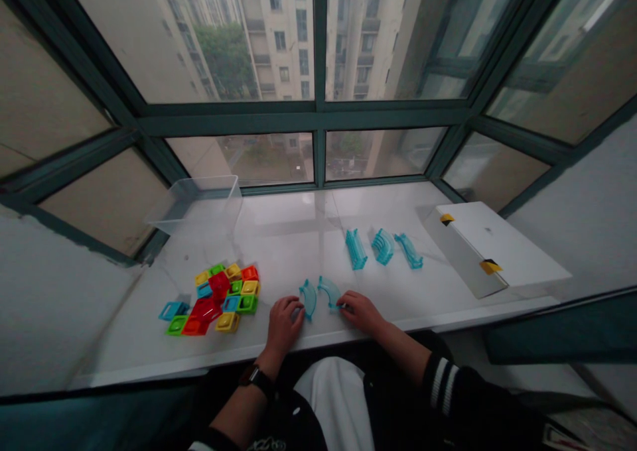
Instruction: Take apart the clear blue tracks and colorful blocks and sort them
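Two curved, see-through blue track pieces lie on the white sill in front of me, slightly apart. My left hand (285,322) has its fingertips closed at the edge of the left curved track piece (309,298). The lower end of the right curved track piece (328,290) is pinched between the fingers of my right hand (361,312). Farther back on the right lie a stack of straight blue track pieces (355,249), a stack of curved blue track pieces (383,246) and a wavy blue track piece (409,251).
Left of my hands is a pile of red, yellow, green and blue plastic blocks (209,308). A clear plastic bin (199,205) stands behind it. At the right sits a white box (502,245) with yellow-black tape. Green-framed windows (318,116) border the white sill (293,219).
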### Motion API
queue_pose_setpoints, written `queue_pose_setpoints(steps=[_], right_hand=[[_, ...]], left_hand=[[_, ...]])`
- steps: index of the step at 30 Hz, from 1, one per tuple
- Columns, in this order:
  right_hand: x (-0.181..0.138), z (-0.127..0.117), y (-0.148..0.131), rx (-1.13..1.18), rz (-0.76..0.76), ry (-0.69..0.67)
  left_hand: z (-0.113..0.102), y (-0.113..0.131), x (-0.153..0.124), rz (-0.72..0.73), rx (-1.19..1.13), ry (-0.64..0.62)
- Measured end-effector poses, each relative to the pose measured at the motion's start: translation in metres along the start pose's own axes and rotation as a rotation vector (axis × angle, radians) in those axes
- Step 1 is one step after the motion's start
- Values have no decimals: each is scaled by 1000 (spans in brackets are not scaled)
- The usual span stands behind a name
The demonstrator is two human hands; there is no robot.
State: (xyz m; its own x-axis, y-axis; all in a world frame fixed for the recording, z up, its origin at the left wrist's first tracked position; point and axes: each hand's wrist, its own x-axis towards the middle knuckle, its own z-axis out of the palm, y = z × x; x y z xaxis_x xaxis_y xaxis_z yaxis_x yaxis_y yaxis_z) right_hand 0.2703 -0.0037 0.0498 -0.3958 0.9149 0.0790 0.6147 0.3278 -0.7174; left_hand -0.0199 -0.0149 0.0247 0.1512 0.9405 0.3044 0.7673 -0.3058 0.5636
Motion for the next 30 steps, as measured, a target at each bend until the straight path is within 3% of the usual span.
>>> queue_pose_setpoints(steps=[5, 11, 15, 18, 24, 30], right_hand=[[-4, -27, -6, 97, -60, 143], [-1, -95, -8, 39, -111, 449], [3, -142, 13, -92, -53, 658], [7, -165, 39, -193, 52, 709], [20, -175, 82, -287, 212, 647], [26, -162, 96, -303, 228, 598]], left_hand=[[0, -1, 0, 3, -2, -3], [-1, 1, 1, -2, -4, -5], [-2, 2, 1, -9, -4, -7], [-2, 3, 1, -13, -8, -5], [-1, 2, 0, -21, -11, -9], [-1, 2, 0, -20, -11, -7]])
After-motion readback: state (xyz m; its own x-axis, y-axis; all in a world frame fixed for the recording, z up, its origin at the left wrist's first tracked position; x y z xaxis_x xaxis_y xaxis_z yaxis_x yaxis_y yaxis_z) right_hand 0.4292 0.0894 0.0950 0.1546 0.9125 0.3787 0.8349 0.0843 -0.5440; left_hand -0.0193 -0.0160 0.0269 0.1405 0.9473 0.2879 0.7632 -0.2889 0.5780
